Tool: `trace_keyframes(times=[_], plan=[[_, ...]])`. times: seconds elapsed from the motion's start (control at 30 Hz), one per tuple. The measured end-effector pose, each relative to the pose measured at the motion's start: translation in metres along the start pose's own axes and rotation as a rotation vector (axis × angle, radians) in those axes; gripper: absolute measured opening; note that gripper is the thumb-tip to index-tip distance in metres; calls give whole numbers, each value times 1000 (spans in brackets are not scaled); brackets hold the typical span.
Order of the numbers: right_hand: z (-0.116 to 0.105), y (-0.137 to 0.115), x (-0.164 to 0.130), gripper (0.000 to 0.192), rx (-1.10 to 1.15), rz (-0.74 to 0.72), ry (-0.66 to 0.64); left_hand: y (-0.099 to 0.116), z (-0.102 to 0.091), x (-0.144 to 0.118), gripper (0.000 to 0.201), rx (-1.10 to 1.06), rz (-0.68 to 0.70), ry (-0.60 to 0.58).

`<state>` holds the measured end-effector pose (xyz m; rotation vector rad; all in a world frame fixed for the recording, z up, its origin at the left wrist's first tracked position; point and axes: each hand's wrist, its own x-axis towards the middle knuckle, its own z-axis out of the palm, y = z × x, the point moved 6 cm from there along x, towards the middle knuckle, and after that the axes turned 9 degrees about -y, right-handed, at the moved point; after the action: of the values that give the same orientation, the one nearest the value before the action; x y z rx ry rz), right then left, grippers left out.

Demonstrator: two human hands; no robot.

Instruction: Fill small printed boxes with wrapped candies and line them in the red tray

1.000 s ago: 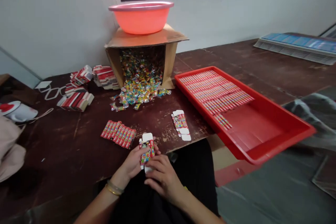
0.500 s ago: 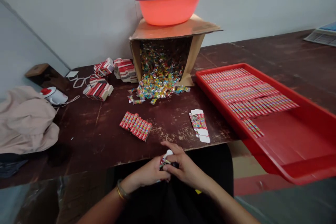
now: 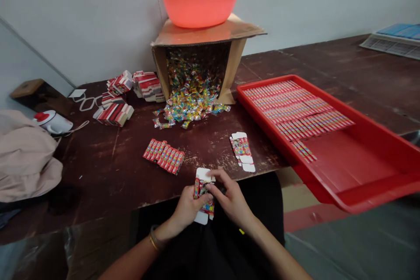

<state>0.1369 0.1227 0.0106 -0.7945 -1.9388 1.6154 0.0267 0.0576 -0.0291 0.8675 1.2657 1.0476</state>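
Note:
Both my hands hold a small red and white printed carton (image 3: pixel 202 192) over my lap at the table's near edge. My left hand (image 3: pixel 187 208) grips it from the left and below; my right hand (image 3: pixel 231 201) pinches its right side, fingers on the open top flap. A flat stack of unfolded cartons (image 3: pixel 242 150) lies on the table just beyond my right hand. A row of filled red packets (image 3: pixel 163 156) lies beyond my left hand. A tipped cardboard box (image 3: pixel 200 59) spills wrapped candies (image 3: pixel 188 109) onto the table.
A red tray (image 3: pixel 354 170) with rows of packets overhangs the table's right edge. A pink basin (image 3: pixel 201 2) sits on the box. Piles of cartons (image 3: pixel 118 98) lie at the back left, with a white and red device (image 3: pixel 50 122) and beige cloth (image 3: pixel 22 162) further left.
The carton, flat and upright in my hands a second ago, dropped low between my fingers and is now raised again with its top flap open. The camera view swung left.

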Motion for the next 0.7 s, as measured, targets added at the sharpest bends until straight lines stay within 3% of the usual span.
trace_keyframes(times=[0.1, 0.17, 0.3, 0.5, 0.6, 0.7], plan=[[-3, 8, -10, 33, 51, 46, 78, 13, -5, -4, 30, 97, 130, 78], [-2, 14, -18, 36, 80, 93, 83, 19, -10, -10, 39, 153, 187, 116], [4, 29, -37, 24, 391, 179, 122, 16, -8, -22, 32, 185, 161, 8], [30, 49, -57, 23, 942, 499, -191, 2, 1, -43, 24, 197, 53, -105], [35, 43, -57, 26, 990, 575, -341, 2, 3, -49, 19, 178, 38, -114], [35, 27, -48, 25, 869, 533, -451, 6, -1, -52, 18, 118, 36, -10]])
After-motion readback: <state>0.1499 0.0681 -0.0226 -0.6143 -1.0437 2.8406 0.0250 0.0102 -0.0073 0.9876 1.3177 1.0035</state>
